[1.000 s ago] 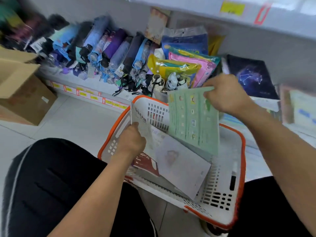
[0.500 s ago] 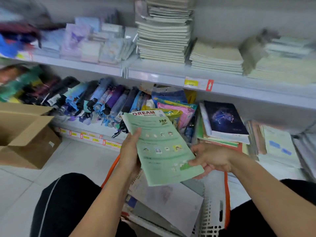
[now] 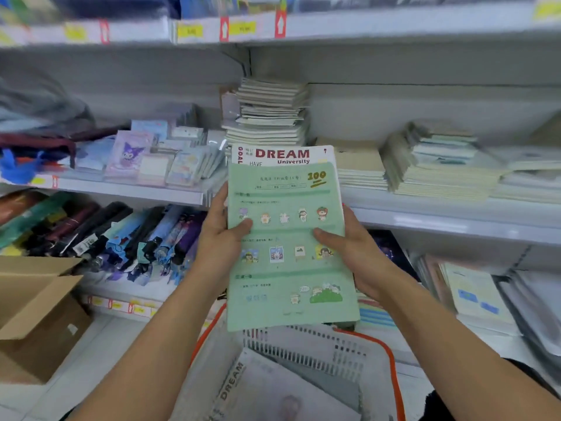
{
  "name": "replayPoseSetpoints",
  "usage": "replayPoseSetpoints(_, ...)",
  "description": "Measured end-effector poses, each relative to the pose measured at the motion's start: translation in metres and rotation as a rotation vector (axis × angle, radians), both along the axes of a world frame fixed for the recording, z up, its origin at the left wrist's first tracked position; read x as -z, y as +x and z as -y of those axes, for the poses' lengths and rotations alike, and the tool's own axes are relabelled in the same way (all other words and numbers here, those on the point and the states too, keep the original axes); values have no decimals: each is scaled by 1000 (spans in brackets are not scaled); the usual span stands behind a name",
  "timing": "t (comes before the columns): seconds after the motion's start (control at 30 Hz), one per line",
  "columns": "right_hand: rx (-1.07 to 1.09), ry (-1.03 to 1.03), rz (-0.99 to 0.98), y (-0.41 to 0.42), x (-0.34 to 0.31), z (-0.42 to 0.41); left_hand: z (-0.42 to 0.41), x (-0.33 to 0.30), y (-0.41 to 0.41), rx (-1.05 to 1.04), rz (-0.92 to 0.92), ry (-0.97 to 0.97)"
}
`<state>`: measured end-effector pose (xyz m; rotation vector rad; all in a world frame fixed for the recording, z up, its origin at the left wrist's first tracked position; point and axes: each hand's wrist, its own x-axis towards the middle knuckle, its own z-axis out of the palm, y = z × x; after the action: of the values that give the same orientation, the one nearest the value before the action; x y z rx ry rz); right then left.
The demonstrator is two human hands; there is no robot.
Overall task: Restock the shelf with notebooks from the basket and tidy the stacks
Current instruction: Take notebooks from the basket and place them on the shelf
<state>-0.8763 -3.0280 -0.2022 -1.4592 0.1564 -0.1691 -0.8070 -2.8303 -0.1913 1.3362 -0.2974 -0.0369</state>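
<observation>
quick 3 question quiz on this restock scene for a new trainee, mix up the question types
1. True or false: the left hand and the right hand both grip the green notebook.
2. Multiple choice: the white DREAM notebook held with it sits
A. in front of the green one
B. behind the green one
C. on the floor
3. Fill in: below the hands, the white basket with the orange rim holds at least one more ____.

Key
1. True: thumbs on the cover, one hand on each side edge.
2. B: only its top edge shows above the green cover.
3. notebook: a grey DREAM notebook lies inside.
</observation>
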Motion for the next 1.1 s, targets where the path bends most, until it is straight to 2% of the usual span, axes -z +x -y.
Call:
replayPoseSetpoints(0.1,117,-22,12,1,-21,22,32,-31,26,8,18,87)
replayPoseSetpoints(0.23,297,45,-50,17,-51,64,64,-57,44,364,-109,274)
replayPoseSetpoints(0.3,347,17,-95,28,-65,84,77,-59,46,456,-48,354)
replayPoseSetpoints(0.37,401,-9,-114,33,-73,98,88,-59,46,444,17,415)
replayPoseSetpoints(0.53,432,-58,-139,14,-73,122,111,-48,48,547,-124,281)
replayPoseSetpoints(0.63,431,-33,-135,18,-74,137,131,-51,57,538,-207,233)
replayPoseSetpoints(0.87,284,-179,-291,77,-80,157,159,-64,113,555,-329,252)
replayPoseSetpoints(1.0,433,-137,-234,108,-85,162,178,-67,137,389,-211,222)
replayPoseSetpoints(1.07,387,-127,-187,117,-85,168,178,-60,143,426,-44,353)
replayPoseSetpoints(1.1,319,-188,-211,122,-81,173,175,-55,145,465,46,451)
